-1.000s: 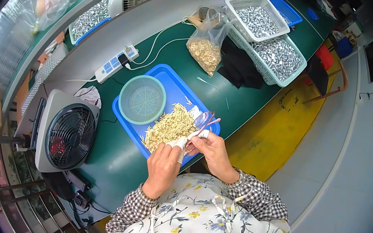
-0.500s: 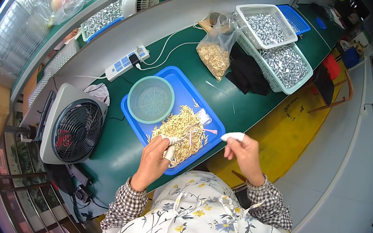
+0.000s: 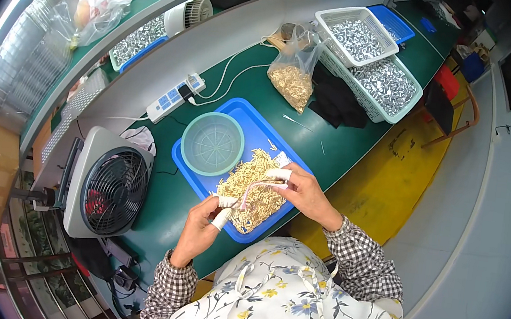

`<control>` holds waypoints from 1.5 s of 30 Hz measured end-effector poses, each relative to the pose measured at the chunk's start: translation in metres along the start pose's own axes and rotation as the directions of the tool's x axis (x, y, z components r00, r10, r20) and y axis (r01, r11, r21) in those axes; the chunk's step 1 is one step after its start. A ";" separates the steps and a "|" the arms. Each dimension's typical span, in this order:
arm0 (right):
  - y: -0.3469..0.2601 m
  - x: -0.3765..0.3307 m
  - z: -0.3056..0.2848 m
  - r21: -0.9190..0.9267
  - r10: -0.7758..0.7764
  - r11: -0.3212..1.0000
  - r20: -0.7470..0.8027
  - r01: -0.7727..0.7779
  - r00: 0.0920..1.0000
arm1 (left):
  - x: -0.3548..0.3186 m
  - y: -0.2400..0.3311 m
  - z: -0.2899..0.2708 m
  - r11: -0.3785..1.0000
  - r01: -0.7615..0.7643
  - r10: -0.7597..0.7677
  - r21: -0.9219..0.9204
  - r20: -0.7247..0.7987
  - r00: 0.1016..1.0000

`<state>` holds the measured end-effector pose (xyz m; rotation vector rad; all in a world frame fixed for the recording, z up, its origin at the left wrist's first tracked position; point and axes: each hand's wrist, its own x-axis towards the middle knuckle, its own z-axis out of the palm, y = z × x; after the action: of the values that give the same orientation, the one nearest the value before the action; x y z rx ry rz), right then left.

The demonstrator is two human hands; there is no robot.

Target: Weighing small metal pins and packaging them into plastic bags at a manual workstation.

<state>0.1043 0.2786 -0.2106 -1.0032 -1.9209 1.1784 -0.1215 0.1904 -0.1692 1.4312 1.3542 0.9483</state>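
We've got both hands over the blue tray (image 3: 249, 120), right on the heap of tan pieces (image 3: 253, 185). Our left hand (image 3: 201, 229) pinches one end of a thin pinkish strand (image 3: 258, 187) with taped fingertips, and our right hand (image 3: 300, 189) pinches the other end at about 2 o'clock from it. The green round basket (image 3: 213, 143) sits at 11 o'clock in the tray.

A tray (image 3: 189, 158) sits on the bench (image 3: 347, 142) before the person. In it lie a round sieve (image 3: 213, 143) at the far left and a heap of small parts (image 3: 252, 188) nearer — both hands over the heap. A fan (image 3: 109, 183) stands left of the tray, a power strip (image 3: 176, 97) behind it, and a bag of parts (image 3: 292, 75) and two baskets (image 3: 375, 66) far right.
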 end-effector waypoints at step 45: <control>-0.206 -0.103 -0.083 -0.255 -0.813 0.575 -0.284 0.778 0.508 | 0.001 0.206 -0.065 0.420 -0.738 0.905 -0.528 0.303 0.299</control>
<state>0.1690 0.1625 -0.0053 -0.2218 -1.7791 0.3039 -0.1244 0.2043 0.0461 1.9891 -0.1341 1.1529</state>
